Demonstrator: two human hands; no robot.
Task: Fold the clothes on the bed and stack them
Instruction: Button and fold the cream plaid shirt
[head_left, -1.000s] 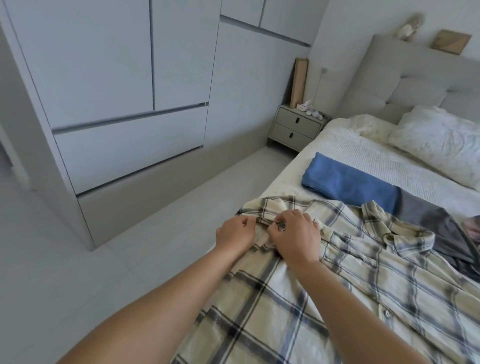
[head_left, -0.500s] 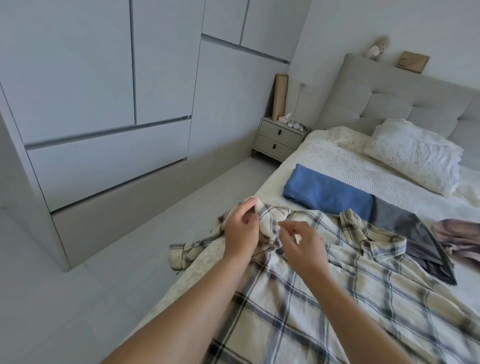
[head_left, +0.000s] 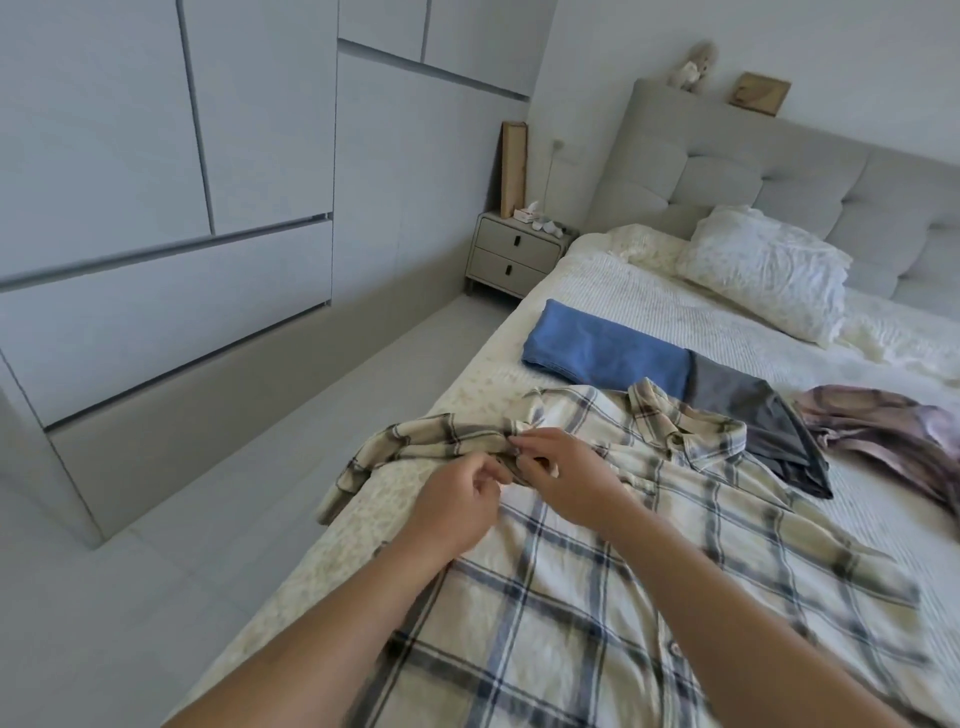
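Note:
A cream plaid shirt (head_left: 691, 530) lies spread across the bed (head_left: 649, 317), collar toward the headboard. Its left sleeve (head_left: 415, 441) stretches out to the bed's left edge and hangs over it. My left hand (head_left: 457, 506) and my right hand (head_left: 566, 478) meet at the shoulder seam, both pinching the fabric where the sleeve joins the body. Beyond the shirt lie a folded blue garment (head_left: 608, 351) and a dark grey garment (head_left: 763, 421) partly under the collar. A crumpled mauve garment (head_left: 893, 441) lies at the right.
A white pillow (head_left: 769, 270) rests against the grey padded headboard (head_left: 779, 176). A two-drawer nightstand (head_left: 514, 254) stands at the bed's far left corner. White wardrobe fronts (head_left: 208, 208) line the left wall, with a strip of pale floor (head_left: 249, 519) between them and the bed.
The sleeve that was bunched under my hands has been pulled out flat toward the bed's left edge. Both hands have shifted to the shoulder seam, and my view has turned right.

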